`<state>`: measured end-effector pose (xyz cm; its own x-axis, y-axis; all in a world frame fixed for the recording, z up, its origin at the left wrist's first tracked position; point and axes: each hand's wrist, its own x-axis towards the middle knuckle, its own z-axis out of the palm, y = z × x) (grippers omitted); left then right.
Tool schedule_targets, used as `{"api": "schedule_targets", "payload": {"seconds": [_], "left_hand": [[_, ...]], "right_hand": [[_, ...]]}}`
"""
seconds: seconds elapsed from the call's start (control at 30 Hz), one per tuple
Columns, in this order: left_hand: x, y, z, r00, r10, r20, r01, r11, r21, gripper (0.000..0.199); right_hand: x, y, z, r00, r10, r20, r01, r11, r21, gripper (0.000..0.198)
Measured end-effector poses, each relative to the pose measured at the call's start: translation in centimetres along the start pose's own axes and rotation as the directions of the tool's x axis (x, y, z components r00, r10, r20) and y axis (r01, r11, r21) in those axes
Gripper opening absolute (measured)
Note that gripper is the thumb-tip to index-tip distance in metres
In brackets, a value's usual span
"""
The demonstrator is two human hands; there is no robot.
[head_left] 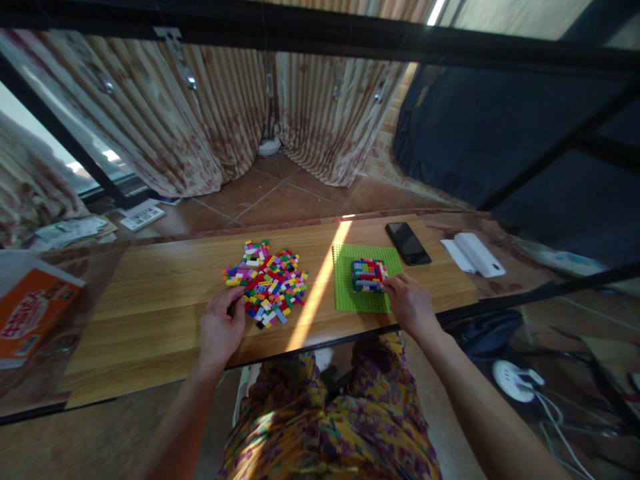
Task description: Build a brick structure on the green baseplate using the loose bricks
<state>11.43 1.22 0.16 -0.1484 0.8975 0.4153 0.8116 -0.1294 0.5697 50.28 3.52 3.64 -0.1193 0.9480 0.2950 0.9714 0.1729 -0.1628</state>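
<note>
A loose heap of many-coloured toy building bricks [273, 283] lies on the wooden table. My left hand [223, 327] rests at the heap's left edge, its fingers curled together; a small dark spot shows at the fingertips, too small to name. On a green studded baseplate [345, 293] stands a low, roughly rectangular brick build [369, 275] in red, blue, green, grey and other colours. My right hand [413, 307] reaches the right side of this build with thumb and fingers pinched. Whatever those fingertips hold, if anything, is hidden.
Behind the baseplate lies a black phone [408, 243], with a white object [475, 255] farther right. An orange and white box [35, 310] stands at the far left. A dark metal bar [320, 40] crosses above the table. Sunlight falls in a stripe between heap and baseplate.
</note>
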Motion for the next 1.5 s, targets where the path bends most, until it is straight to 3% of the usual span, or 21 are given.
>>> {"api": "schedule_targets", "payload": {"seconds": [0.23,0.47,0.7,0.83,1.0,1.23,1.5], "left_hand": [[0.0,0.0,0.0,1.000,-0.019,0.004,0.019,1.000,0.000,0.027],[0.0,-0.1,0.1,1.000,-0.017,-0.005,0.017,1.000,0.006,0.027],[0.0,-0.1,0.1,1.000,-0.003,-0.003,0.003,1.000,0.020,0.026],[0.1,-0.1,0.1,1.000,-0.002,0.004,0.002,1.000,0.007,0.026],[0.0,-0.1,0.1,1.000,-0.017,0.003,0.017,1.000,-0.001,0.027],[0.1,0.2,-0.1,1.000,-0.028,0.012,0.028,1.000,0.014,0.026],[0.1,0.3,-0.1,0.999,-0.047,0.027,0.048,0.999,-0.009,0.027]], "right_hand": [[0.1,0.2,0.4,0.998,-0.049,0.044,0.051,0.997,-0.064,0.021],[-0.5,0.6,1.2,0.994,-0.016,-0.106,0.021,0.999,0.043,0.023],[-1.4,1.2,2.6,0.971,-0.044,-0.234,0.087,0.980,0.177,0.028],[-1.7,0.9,3.2,0.955,0.027,-0.295,0.044,0.972,0.229,0.026],[-1.8,0.7,2.7,0.965,0.124,-0.231,-0.039,0.939,0.340,0.025],[-0.9,0.6,2.6,0.862,0.484,-0.149,-0.301,0.726,0.618,0.045],[0.2,0.1,4.4,0.848,0.526,-0.062,-0.363,0.663,0.655,0.050]]}}
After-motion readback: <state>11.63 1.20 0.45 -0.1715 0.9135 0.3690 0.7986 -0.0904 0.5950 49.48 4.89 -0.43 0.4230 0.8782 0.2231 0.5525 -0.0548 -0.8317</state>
